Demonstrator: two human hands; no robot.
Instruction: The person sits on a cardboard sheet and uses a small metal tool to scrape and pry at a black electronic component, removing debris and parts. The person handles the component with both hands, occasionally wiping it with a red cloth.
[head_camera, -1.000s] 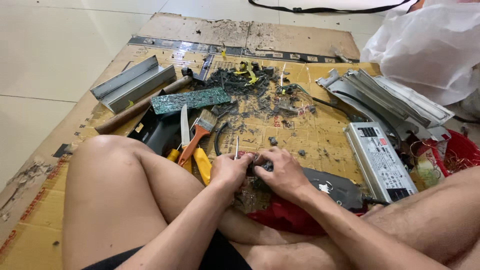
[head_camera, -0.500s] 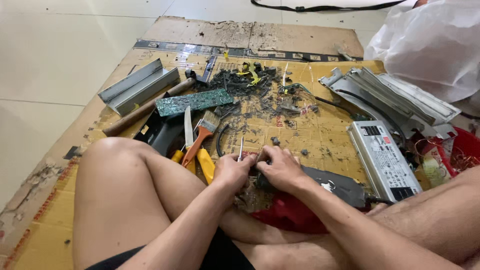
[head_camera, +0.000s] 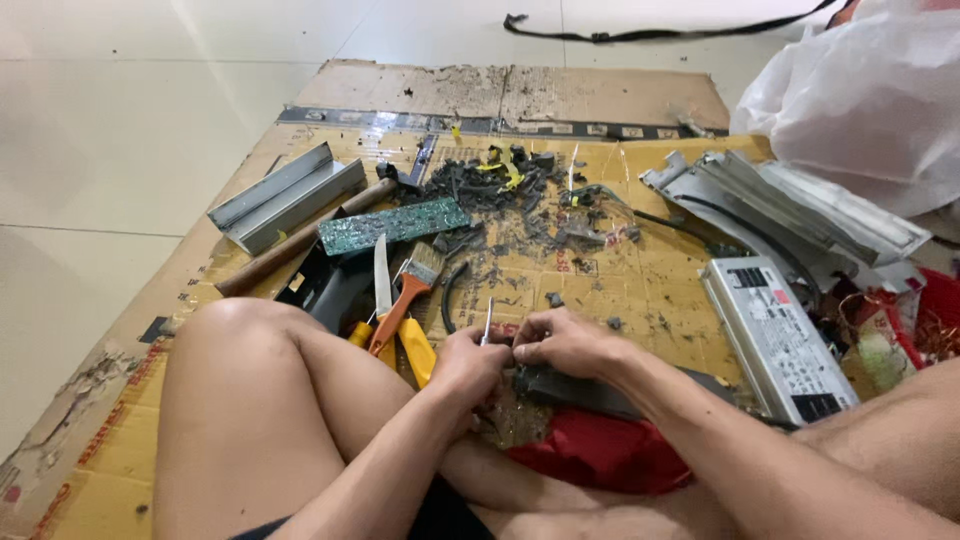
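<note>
I sit cross-legged on a sheet of cardboard (head_camera: 660, 290). My left hand (head_camera: 468, 365) is closed around a thin metal tool (head_camera: 487, 324) whose tip sticks up between the fingers. My right hand (head_camera: 562, 343) pinches something small right beside it, pressing on a dark flat part (head_camera: 580, 390) that lies over a red cloth (head_camera: 600, 452). What the right fingers hold is hidden. Both hands touch each other above my shins.
A paintbrush with an orange handle (head_camera: 405, 295), a knife (head_camera: 381, 280) and a yellow-handled tool (head_camera: 418, 350) lie left of my hands. Farther off are a green circuit board (head_camera: 395, 225), grey metal channels (head_camera: 285, 195), dark debris (head_camera: 500, 185), a silver power unit (head_camera: 775, 335), metal casings (head_camera: 800, 215) and a white bag (head_camera: 870, 100).
My hands stayed together over the dark part with small finger movements. The view shifted slightly, showing more floor beyond the cardboard.
</note>
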